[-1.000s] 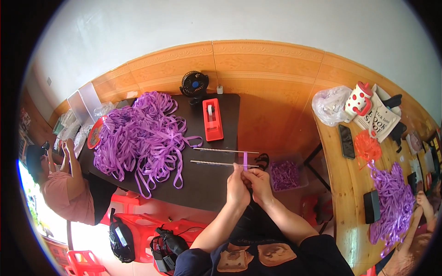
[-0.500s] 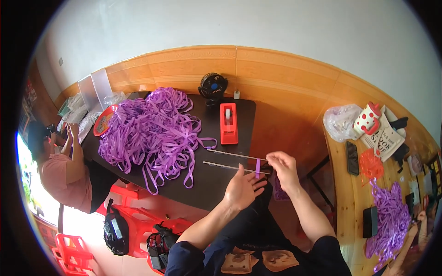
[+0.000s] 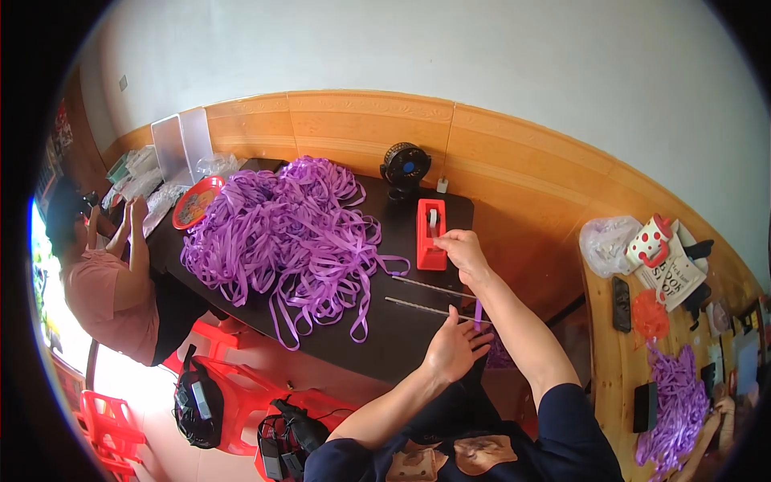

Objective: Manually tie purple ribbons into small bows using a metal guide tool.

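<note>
Our right hand (image 3: 466,254) reaches across to a red tape dispenser (image 3: 426,259) on a dark table (image 3: 401,345), its thumb and fingertips drawn narrow over the front of the body, just below the pale tape roll (image 3: 433,220); we cannot tell whether they grip the tape. Our left hand (image 3: 452,353) holds its fingers wide apart, palm turned up, beside the near one of two thin metal rods (image 3: 422,308), though we cannot make out whether the thumb touches it. A purple ribbon band (image 3: 479,311) lies across the two rods, partly hidden behind our right forearm. To the left, a heap of purple ribbons (image 3: 281,229) covers much of the tabletop, a black fan (image 3: 405,165) standing behind the dispenser and a red tray (image 3: 177,215) at the heap's far left. Beyond it we see a co-worker in a pink shirt (image 3: 108,297) with both hands raised. On the wooden table (image 3: 604,369) to our right are a red-dotted mug (image 3: 645,243), a clear plastic bag (image 3: 606,245) and more purple ribbons (image 3: 675,402), another person's arms beside them
</note>
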A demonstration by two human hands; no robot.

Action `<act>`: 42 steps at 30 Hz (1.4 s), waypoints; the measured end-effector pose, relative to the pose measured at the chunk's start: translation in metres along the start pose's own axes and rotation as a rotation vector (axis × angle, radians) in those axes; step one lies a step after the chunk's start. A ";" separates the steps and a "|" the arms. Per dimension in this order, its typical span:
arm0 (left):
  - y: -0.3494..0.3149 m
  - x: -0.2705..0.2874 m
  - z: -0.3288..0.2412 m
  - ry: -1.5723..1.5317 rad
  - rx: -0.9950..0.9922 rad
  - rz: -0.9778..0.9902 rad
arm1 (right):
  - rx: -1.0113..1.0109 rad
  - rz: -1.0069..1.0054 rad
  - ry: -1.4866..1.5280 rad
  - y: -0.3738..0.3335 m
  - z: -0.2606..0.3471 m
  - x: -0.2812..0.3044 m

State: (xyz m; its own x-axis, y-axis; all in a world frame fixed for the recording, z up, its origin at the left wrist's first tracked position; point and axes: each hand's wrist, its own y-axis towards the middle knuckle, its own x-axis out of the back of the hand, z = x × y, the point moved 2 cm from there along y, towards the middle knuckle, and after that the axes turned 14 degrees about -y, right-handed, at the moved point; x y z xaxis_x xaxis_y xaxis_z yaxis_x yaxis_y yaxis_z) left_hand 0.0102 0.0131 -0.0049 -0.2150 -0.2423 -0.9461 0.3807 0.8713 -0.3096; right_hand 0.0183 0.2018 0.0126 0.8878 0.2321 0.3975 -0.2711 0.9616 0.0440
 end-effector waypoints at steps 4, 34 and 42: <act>0.000 0.002 -0.001 0.004 -0.022 0.002 | 0.047 -0.006 0.215 -0.005 0.017 -0.001; -0.001 -0.003 0.001 0.028 -0.025 -0.001 | 0.173 -0.163 -0.613 -0.039 -0.019 0.004; -0.001 -0.001 -0.001 0.037 -0.019 -0.014 | 0.232 0.437 -0.080 -0.066 -0.012 0.101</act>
State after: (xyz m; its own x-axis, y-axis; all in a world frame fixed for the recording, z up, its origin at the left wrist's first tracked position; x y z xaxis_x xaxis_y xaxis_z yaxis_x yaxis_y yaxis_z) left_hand 0.0089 0.0133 -0.0033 -0.2531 -0.2389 -0.9375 0.3607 0.8759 -0.3206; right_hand 0.1305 0.1636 0.0386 0.6442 0.5849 0.4929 -0.6947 0.7170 0.0571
